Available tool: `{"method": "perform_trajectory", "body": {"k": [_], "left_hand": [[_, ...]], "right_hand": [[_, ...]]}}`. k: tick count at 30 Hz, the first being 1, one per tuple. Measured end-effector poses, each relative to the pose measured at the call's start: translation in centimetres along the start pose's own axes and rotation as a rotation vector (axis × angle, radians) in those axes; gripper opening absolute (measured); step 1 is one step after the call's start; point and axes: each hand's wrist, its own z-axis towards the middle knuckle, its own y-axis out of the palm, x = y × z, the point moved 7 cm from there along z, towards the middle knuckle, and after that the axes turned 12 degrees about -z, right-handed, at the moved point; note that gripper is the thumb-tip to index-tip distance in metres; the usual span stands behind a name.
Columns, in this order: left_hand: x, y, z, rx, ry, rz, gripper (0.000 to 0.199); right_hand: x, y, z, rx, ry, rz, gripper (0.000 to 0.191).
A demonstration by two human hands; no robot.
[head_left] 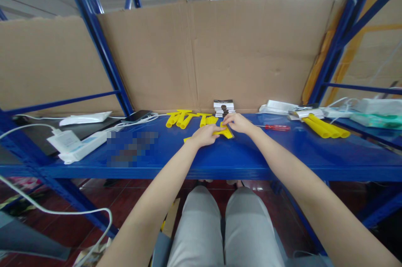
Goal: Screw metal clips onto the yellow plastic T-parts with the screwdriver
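My left hand [205, 134] is closed round the handle of a yellow T-shaped plastic scraper [226, 133], just above the blue shelf. At the scraper's wide head, my right hand [238, 123] has its fingers pinched together. Whether a small part sits between those fingertips is too small to see. Just beyond my hands lie more yellow T-shaped scrapers [204, 119], and a further group of yellow scrapers [180, 119] rests to the left. A stack of small black-and-white packets [224, 108] stands behind my hands against the cardboard.
A red-handled screwdriver [277, 127] lies right of my hands. Farther right are several yellow tubular handles [326, 127] with white packets [279, 107]. To the left, a white power strip [84, 146] with cables and a dark phone [138, 115] occupy the blue shelf [251, 160]. Cardboard [238, 49] walls the back.
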Motion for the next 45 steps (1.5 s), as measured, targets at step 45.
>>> {"method": "perform_trajectory", "body": {"k": [45], "left_hand": [[-0.3, -0.8, -0.6, -0.091, -0.178, 0.068, 0.061]], "right_hand": [[0.7, 2.8, -1.9, -0.257, 0.621, 1.037, 0.026]]}}
